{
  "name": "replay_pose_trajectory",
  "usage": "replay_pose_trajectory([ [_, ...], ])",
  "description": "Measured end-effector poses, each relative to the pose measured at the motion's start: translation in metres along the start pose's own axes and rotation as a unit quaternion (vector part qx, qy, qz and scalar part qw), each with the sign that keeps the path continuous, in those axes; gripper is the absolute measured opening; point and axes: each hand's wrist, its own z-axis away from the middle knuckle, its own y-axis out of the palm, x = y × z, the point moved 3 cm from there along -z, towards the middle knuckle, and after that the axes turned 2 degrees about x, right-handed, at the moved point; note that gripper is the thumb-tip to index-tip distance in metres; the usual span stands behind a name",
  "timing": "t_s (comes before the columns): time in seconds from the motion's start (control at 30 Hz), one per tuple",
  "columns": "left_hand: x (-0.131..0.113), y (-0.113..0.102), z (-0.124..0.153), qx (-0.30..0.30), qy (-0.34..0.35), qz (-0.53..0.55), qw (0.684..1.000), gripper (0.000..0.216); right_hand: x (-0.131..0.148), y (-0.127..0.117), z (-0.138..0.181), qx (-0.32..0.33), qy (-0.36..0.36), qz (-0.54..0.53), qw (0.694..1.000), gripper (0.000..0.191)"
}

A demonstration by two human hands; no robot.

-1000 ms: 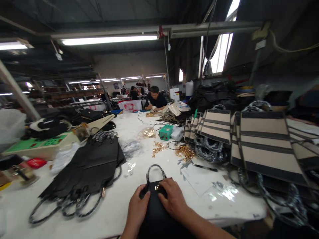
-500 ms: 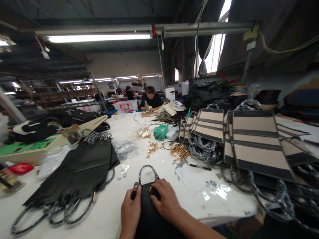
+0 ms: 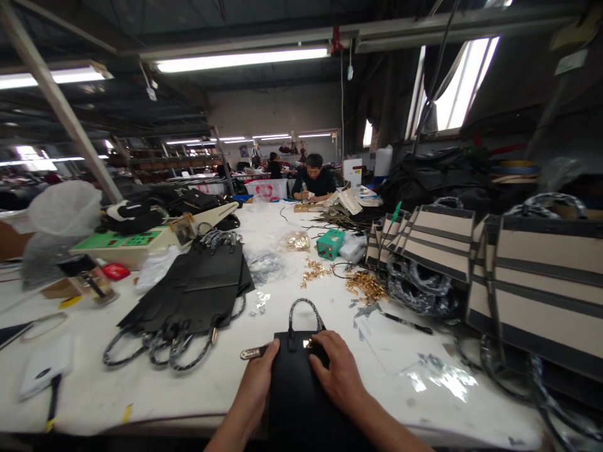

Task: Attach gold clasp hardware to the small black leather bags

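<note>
A small black handbag (image 3: 296,389) lies flat on the white table (image 3: 217,383) in front of me, its braided handle (image 3: 306,309) pointing away. My left hand (image 3: 254,392) grips the bag's left edge, thumb near a small brown strap tab (image 3: 252,353) sticking out to the left. My right hand (image 3: 336,376) rests on the bag's top right, fingers curled over it beside the gold clasp (image 3: 307,343).
A pile of black bags (image 3: 198,295) lies to the left, striped beige bags (image 3: 541,282) stand at the right. Gold hardware (image 3: 365,285), a green box (image 3: 330,243) and plastic scraps (image 3: 438,370) lie beyond. A green-topped machine (image 3: 127,245) sits far left. A person (image 3: 313,182) sits at the far end.
The view swung left and up a little. My left hand slid along the bag's left edge, and the strap tab now sticks out sideways. My right hand stays on the bag's top.
</note>
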Motion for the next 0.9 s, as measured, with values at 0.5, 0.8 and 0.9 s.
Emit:
replay_pose_trajectory([
  [0.5,0.005,-0.010,-0.027,-0.043,0.152,-0.113,0.981,0.038,0.067,0.085,-0.095,0.103,-0.071,-0.086,0.988,0.040],
  [0.8,-0.001,-0.015,-0.019,0.006,0.153,-0.059,0.986,0.035,0.123,0.208,-0.197,0.040,-0.115,-0.012,0.993,0.059],
  [0.9,0.006,-0.023,-0.031,-0.011,0.126,-0.064,0.990,0.037,0.107,0.247,-0.196,0.224,-0.109,0.053,0.967,0.056],
])
